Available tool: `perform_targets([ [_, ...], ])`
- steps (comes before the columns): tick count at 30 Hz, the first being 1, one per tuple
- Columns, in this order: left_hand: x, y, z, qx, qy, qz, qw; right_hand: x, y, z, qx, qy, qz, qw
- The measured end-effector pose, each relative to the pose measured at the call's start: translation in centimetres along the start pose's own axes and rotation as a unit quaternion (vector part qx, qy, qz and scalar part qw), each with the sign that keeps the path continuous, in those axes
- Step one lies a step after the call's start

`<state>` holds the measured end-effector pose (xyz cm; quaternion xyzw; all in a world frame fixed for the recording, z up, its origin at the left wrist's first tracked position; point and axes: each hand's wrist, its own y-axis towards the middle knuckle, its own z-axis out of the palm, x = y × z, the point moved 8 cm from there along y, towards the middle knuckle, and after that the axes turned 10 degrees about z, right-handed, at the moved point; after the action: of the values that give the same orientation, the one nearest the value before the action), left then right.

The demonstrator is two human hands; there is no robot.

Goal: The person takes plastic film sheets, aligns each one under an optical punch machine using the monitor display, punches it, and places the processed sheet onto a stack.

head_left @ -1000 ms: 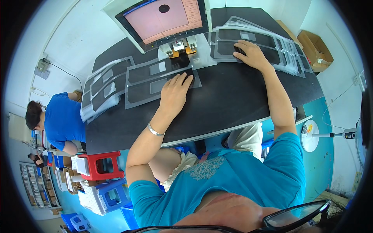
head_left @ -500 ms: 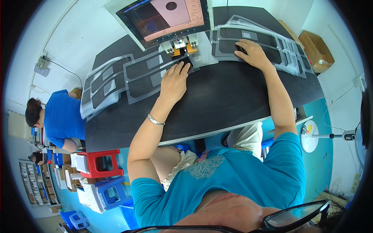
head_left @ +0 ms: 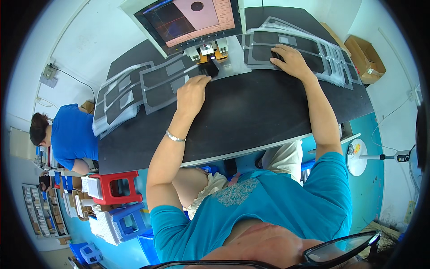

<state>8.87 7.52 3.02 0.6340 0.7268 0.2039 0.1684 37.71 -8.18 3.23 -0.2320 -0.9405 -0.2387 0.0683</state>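
My left hand (head_left: pixel 191 95) is closed, fingers together, at the near right end of a dark sheet with a clear border and pale rectangular windows (head_left: pixel 160 85). That sheet lies flat on the table, left of a small machine head with orange-yellow metal parts (head_left: pixel 207 55). Below the head is a black patch (head_left: pixel 208 68) I cannot make out. My right hand (head_left: pixel 292 62) rests on a fanned stack of similar sheets (head_left: pixel 264 54), thumb and fingers apart; something black shows beneath the fingers.
A monitor (head_left: pixel 190 22) stands above the machine head. Another sheet stack (head_left: pixel 121 101) lies at the left of the black table (head_left: pixel 251 112). A cardboard box (head_left: pixel 365 60) stands beyond the right edge. At left are a person in blue (head_left: pixel 74 134) and a red stool (head_left: pixel 117 190).
My left hand has drawn back left and toward me, its fingers now curled together. The sheet by the machine has shifted left. My right hand has barely moved.
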Motion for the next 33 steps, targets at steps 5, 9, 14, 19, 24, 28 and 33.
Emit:
perform_targets([
  [5, 1.8, 1.6, 1.2, 0.005, 0.057, -0.015, 0.998, 0.0, 0.0, 0.1, -0.007, 0.0, -0.006, 1.0],
  [9, 2.3, 1.5, 1.8, -0.016, 0.064, 0.007, 0.998, -0.2, 0.0, 0.2, -0.016, 0.005, -0.007, 1.0],
  [14, 2.3, 1.4, 2.0, 0.0, 0.054, 0.007, 0.999, -0.4, 0.0, 0.5, -0.018, 0.003, -0.002, 1.0],
  [19, 2.6, 1.2, 2.0, 0.015, -0.009, -0.015, 1.0, -0.5, 0.0, 0.5, -0.017, 0.004, -0.004, 1.0],
  [24, 2.7, 1.1, 1.9, 0.012, -0.018, -0.023, 1.0, -0.3, 0.0, 0.2, -0.027, 0.012, -0.011, 1.0],
  [28, 2.7, 1.2, 1.6, -0.013, 0.061, 0.0, 0.998, 0.1, 0.2, -0.3, -0.038, 0.055, -0.019, 0.998],
  [33, 2.6, 1.2, 1.3, -0.022, 0.097, 0.003, 0.995, 2.4, 0.1, -1.1, -0.062, 0.129, -0.029, 0.989],
])
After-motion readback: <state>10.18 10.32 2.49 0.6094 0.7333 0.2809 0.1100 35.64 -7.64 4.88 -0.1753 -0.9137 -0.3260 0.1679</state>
